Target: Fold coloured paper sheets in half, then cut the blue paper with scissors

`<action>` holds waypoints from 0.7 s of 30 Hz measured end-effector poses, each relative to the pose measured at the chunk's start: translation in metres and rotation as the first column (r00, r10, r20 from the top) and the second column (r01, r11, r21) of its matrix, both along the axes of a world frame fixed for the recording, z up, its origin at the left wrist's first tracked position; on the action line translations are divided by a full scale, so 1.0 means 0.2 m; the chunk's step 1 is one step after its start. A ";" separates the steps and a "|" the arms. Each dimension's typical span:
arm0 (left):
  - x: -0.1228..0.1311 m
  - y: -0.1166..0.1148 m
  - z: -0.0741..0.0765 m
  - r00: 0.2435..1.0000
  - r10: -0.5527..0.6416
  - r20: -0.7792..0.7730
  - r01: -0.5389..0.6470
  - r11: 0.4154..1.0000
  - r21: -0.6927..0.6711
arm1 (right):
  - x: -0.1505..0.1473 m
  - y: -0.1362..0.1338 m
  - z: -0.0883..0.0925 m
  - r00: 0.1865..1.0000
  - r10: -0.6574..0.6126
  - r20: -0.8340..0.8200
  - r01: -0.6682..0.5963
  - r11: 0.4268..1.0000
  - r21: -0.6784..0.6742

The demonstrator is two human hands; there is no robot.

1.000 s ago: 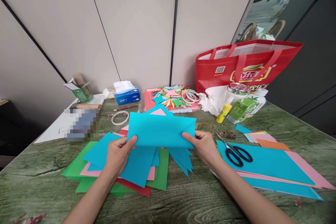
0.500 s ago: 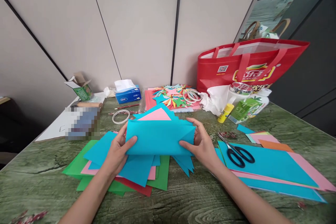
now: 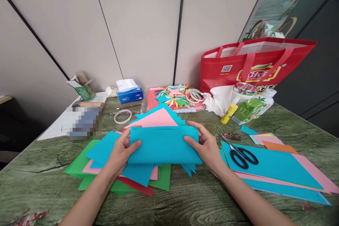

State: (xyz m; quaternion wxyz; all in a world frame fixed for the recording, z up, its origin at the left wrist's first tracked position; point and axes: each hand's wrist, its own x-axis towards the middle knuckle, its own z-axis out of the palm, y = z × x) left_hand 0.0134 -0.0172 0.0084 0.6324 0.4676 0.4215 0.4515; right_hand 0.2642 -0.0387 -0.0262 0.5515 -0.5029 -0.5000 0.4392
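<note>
A folded blue paper sheet (image 3: pixel 164 144) is held low over the table between both hands. My left hand (image 3: pixel 122 152) pinches its left edge, thumb on top. Gripping the right edge is my right hand (image 3: pixel 206 146), with fingers curled over the upper corner. Under and behind it lies a pile of coloured sheets (image 3: pixel 116 173) in green, pink, red and blue, with a pink sheet (image 3: pixel 155 119) showing just beyond the folded one.
Black-handled scissors (image 3: pixel 239 153) lie on large blue and pink sheets (image 3: pixel 280 169) at right. Further back are a yellow glue stick (image 3: pixel 227 113), tape rolls (image 3: pixel 194 96), paper stars (image 3: pixel 174 97), a tissue box (image 3: pixel 129 93), a red bag (image 3: pixel 254 65) and a small green carton (image 3: pixel 82 90).
The blue sheet has been lowered and folded flatter into a narrower band. My right hand shifted from the lower edge to the upper right corner. More of the pink sheet behind shows.
</note>
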 end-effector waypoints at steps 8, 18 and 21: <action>-0.01 0.02 -0.04 0.975 0.219 -0.042 -0.218 0.976 0.030 | -0.01 0.01 -0.04 0.999 0.010 0.033 -0.009 1.000 -0.009; 0.00 0.02 -0.05 0.960 0.273 -0.055 -0.271 0.962 0.045 | -0.01 0.01 -0.06 0.999 0.001 0.045 0.000 1.000 -0.026; 0.00 0.02 -0.05 0.956 0.286 -0.065 -0.284 0.958 0.040 | -0.01 0.01 -0.07 0.998 -0.009 0.063 0.011 0.999 -0.032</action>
